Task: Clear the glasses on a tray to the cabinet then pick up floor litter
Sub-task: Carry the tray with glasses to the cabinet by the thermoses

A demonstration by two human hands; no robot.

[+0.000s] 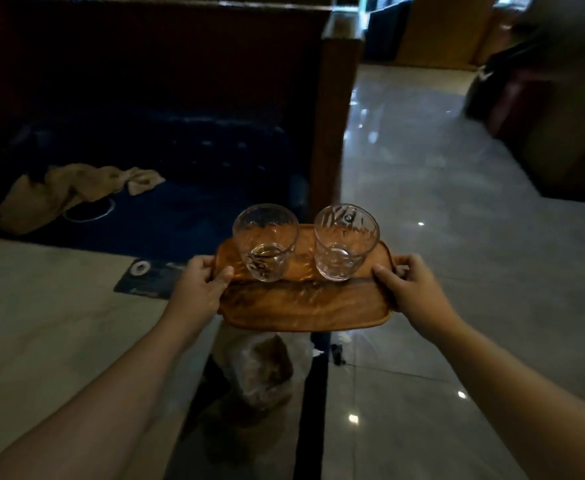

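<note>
I hold a wooden tray (305, 304) level in the air in front of me. My left hand (201, 284) grips its left edge, thumb on top. Its right handle is gripped by my right hand (410, 289). Two clear patterned glasses stand upright on the far half of the tray: the left glass (265, 242) and the right glass (345, 241). Both look empty. Below the tray, a crumpled clear plastic bag (267, 372) lies on the shiny tiled floor (422, 237), with small bits of litter (336, 351) beside it.
A dark blue sofa seat (180, 188) with a tan cloth (69, 192) fills the left. Its wooden end panel (332, 126) stands just beyond the tray. A pale table top (42, 306) with a dark card (149, 277) lies at my left. Dark furniture (543, 116) stands at the right.
</note>
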